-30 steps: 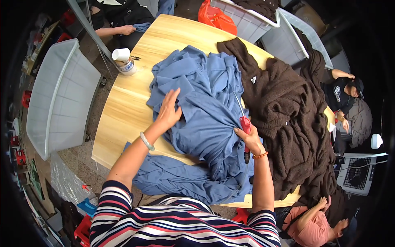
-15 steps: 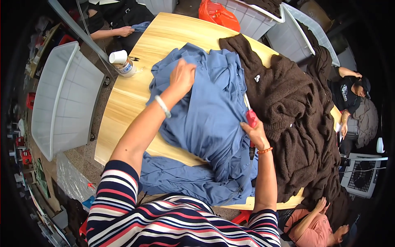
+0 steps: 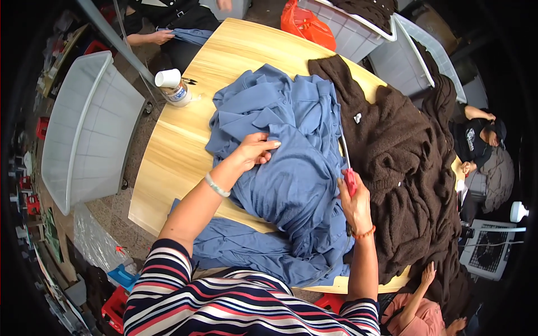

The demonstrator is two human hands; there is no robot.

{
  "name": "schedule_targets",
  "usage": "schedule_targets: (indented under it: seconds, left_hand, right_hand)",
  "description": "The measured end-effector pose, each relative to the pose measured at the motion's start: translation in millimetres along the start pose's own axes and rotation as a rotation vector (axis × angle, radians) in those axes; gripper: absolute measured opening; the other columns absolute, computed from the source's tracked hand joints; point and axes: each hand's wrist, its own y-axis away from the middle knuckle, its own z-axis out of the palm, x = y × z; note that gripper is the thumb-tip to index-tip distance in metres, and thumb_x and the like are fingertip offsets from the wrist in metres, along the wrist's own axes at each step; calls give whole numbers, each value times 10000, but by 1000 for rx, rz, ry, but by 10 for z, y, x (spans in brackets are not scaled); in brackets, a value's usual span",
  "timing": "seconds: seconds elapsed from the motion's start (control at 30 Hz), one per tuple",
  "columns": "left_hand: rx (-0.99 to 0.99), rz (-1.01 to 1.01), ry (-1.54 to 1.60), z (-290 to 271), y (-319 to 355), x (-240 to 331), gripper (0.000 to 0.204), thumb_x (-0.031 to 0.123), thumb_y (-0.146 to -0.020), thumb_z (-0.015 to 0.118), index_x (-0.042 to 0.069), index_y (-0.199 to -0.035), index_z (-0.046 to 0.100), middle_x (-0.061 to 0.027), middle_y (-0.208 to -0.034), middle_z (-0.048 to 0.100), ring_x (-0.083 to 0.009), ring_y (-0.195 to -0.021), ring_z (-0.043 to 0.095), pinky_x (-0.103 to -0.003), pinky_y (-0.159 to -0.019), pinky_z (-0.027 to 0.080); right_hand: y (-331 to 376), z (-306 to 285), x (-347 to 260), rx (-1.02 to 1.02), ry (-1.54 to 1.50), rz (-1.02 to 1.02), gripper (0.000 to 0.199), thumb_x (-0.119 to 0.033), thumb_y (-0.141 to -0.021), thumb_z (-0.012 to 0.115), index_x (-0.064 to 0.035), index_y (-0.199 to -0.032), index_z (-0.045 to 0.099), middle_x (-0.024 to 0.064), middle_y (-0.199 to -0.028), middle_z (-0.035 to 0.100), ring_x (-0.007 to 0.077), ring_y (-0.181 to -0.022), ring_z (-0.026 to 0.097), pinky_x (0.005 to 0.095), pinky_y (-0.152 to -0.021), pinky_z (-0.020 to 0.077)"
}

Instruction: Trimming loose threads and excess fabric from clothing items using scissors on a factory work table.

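Note:
A rumpled blue garment (image 3: 297,168) with buttons lies heaped on the wooden table in front of me. My left hand (image 3: 256,152) is over its middle, fingers curled and thumb pressed toward a fold of the cloth. At the garment's right edge, my right hand (image 3: 354,206) grips a corded tool with a red handle (image 3: 351,182), similar to a soldering iron. Its thin metal rod points away from me along the cloth. More blue cloth (image 3: 241,243) lies along the table's near edge.
Brown knitted garments (image 3: 403,162) cover the table's right side. A white cup (image 3: 167,78) tops a jar (image 3: 178,95) at the left edge. Bins (image 3: 78,134) stand around the table (image 3: 168,162), and a red bag (image 3: 308,28) is behind it. Other people sit nearby.
My left hand has come nearer to me and slightly right, and the cloth it raised has fallen into folds. My right hand with the red-handled tool has shifted slightly nearer and to the right.

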Motion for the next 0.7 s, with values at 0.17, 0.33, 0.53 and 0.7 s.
schedule_targets:
  seconds: [0.17,0.33,0.53,0.7]
  left_hand:
    - [49,32,261,-41,-287,-293,123,104,-852,729,72,-855,611,-10,-752,631,-98,-562,613,-213,-450,492]
    - [85,91,349,-73,-386,-420,86,86,-874,696,61,-910,622,-36,-833,669,-131,-659,649,-247,-588,566]
    - [57,112,270,-196,-491,-452,140,95,-928,617,13,-1041,604,-64,-892,661,-159,-704,668,-289,-637,579]
    - [210,168,-84,-275,-3,-204,404,146,-944,603,35,-1318,497,-102,-1008,625,-203,-817,666,-307,-710,571]
  right_hand:
    - [444,13,-587,-338,268,-55,329,-250,-887,668,-28,-1122,604,225,-658,612,366,-613,645,411,-595,507]
    - [267,282,-745,-412,355,-61,331,-338,-904,615,-17,-978,603,263,-726,630,457,-724,621,510,-656,489]
    - [-256,672,-791,-427,392,-116,351,-329,-906,595,7,-1008,583,276,-768,645,451,-795,636,514,-727,497]
    - [-98,418,-554,-525,349,-49,381,-339,-899,606,-4,-1080,588,277,-836,657,458,-835,637,499,-769,497]
